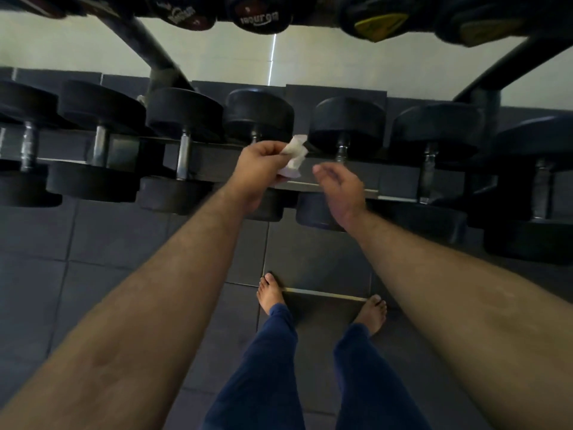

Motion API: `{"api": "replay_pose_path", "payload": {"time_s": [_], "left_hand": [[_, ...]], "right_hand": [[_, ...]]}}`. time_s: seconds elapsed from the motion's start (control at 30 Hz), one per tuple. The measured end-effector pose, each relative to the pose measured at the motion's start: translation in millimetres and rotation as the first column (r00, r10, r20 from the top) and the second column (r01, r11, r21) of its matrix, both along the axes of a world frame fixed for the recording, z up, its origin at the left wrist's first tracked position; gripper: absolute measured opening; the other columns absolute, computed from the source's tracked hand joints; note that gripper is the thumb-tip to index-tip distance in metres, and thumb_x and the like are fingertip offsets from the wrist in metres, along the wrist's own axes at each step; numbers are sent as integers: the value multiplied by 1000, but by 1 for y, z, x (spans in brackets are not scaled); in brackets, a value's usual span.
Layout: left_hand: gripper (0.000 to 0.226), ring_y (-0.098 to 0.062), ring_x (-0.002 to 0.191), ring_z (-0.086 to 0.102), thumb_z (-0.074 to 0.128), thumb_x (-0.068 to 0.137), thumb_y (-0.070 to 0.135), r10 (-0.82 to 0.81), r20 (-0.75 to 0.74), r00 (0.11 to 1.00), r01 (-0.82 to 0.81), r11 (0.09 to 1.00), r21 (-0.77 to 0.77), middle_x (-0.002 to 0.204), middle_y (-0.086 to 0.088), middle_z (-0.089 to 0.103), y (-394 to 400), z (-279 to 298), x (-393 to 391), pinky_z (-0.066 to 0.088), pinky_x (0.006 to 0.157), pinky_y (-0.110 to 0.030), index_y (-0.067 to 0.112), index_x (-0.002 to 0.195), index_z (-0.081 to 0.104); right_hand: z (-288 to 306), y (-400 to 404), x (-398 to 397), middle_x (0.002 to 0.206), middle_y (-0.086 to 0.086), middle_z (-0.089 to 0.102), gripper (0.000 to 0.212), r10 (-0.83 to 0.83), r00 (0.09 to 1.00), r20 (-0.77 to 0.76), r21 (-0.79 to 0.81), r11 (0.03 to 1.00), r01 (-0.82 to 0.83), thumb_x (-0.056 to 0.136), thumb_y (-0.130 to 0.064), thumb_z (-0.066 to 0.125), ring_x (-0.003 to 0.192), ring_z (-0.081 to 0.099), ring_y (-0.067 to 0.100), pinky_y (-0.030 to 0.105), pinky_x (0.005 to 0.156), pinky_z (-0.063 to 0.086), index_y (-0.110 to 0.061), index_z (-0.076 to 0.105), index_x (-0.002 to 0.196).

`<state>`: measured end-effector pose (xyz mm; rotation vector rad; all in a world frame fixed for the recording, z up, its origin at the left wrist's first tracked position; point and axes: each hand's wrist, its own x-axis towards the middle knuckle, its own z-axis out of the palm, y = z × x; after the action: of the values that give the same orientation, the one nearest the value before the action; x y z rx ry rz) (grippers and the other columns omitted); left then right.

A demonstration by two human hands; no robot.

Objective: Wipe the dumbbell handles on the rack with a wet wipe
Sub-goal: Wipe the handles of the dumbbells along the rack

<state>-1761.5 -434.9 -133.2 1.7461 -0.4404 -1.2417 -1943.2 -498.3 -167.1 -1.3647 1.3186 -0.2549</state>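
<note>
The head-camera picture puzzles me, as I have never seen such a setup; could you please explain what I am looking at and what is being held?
No machine is involved: a person wears a wide-angle camera on the head, looking forward and down, so you see their own two forearms, blue trousers and bare feet on dark floor tiles. In front stands a dumbbell rack with a row of black dumbbells resting on its lower rails, their metal handles between the weights; more dumbbells sit on a tier above. The left hand pinches a crumpled white wet wipe just in front of the rack. The right hand hovers beside it, fingers relaxed, holding nothing.
</note>
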Motion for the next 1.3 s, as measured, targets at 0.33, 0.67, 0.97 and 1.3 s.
{"api": "replay_pose_path", "payload": {"time_s": [0.33,0.67,0.97,1.3], "left_hand": [[16,-36,102,75,68,95,5,227,-98,969,-240,960,-147,105,-20,77,4,104,-139,64,84,-46,3,108,76],[21,-35,99,77,67,102,20,417,-177,891,-431,901,-49,109,-21,77,-23,149,-194,63,86,-56,4,115,70],[18,-5,86,74,72,96,25,-27,495,868,39,999,-14,95,6,78,-32,144,-194,65,82,-33,21,112,80],[6,-15,67,71,76,95,12,3,125,992,-8,999,42,79,-8,74,-101,108,-149,58,58,-29,8,92,74]], "right_hand": [[135,-10,-67,115,20,76,40,-311,837,451,475,877,70,94,-7,79,97,76,28,37,73,63,8,69,130],[179,-38,-143,120,19,77,35,-130,883,451,377,925,-56,95,10,70,111,77,36,61,99,60,-2,68,128],[174,-62,-158,123,19,72,43,-130,926,354,363,932,-8,92,13,71,99,79,26,38,75,66,-6,64,130],[144,-130,-122,114,15,76,41,-56,956,288,265,964,-23,93,12,72,104,78,27,38,79,67,-9,64,128]]}}
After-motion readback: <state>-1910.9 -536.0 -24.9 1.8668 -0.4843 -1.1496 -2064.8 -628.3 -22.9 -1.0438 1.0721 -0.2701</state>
